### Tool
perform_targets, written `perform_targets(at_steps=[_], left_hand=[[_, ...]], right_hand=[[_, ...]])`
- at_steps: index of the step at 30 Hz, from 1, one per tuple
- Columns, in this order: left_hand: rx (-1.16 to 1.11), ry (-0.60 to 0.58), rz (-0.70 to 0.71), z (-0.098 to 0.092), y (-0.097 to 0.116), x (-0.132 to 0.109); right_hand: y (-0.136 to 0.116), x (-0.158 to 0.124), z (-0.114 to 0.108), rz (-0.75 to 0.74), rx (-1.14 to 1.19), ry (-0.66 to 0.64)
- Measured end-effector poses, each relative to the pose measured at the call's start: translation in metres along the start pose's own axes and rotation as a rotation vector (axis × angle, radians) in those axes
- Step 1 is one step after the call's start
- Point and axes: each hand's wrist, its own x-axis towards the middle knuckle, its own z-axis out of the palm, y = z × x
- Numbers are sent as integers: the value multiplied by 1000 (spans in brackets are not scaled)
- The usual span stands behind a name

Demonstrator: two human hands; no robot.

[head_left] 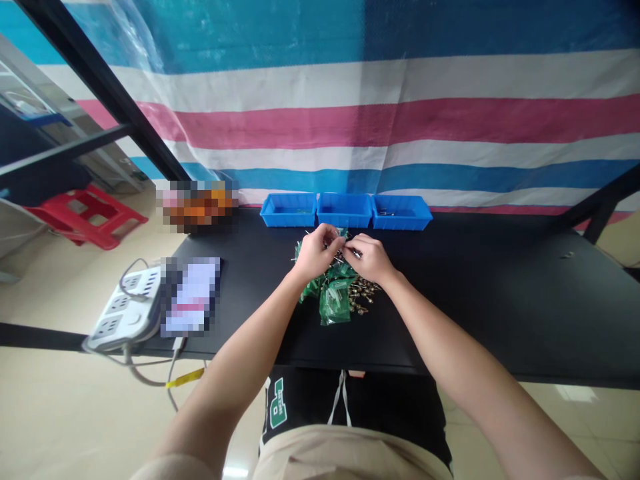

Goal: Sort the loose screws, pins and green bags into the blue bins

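My left hand (320,252) and my right hand (369,257) meet over a pile on the black table, their fingers pinched close together. What they hold between the fingertips is too small and too hidden to name. Beneath and around them lie green plastic bags (335,303) with small pieces inside. Loose metal pieces with thin shanks and brassy, rounded heads (364,292) are heaped by my right hand. Just beyond my fingers stand a left blue bin (289,219), a middle blue bin (344,219) and a right blue bin (403,221); a few thin pieces show in the outer two.
On the left of the black table (480,293) are a white power strip (127,310) with cables and a blurred-out phone-like slab (193,297). An orange blurred object (200,208) sits at the back left corner. A red stool (90,217) stands on the floor beyond.
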Motion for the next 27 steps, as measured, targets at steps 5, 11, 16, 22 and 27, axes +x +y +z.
perform_targets(at_steps=[5, 11, 16, 22, 27], left_hand=[[47, 12, -24, -1, 2, 0], [44, 11, -12, 0, 1, 0], [98, 36, -35, -1, 1, 0], [149, 42, -3, 1, -3, 1], [313, -7, 49, 1, -9, 2]], right_hand=[[-3, 0, -1, 12, 5, -5], [-8, 2, -3, 77, 80, 56], [-6, 4, -4, 258, 189, 144], [6, 5, -5, 386, 287, 299], [19, 9, -4, 483, 419, 430]])
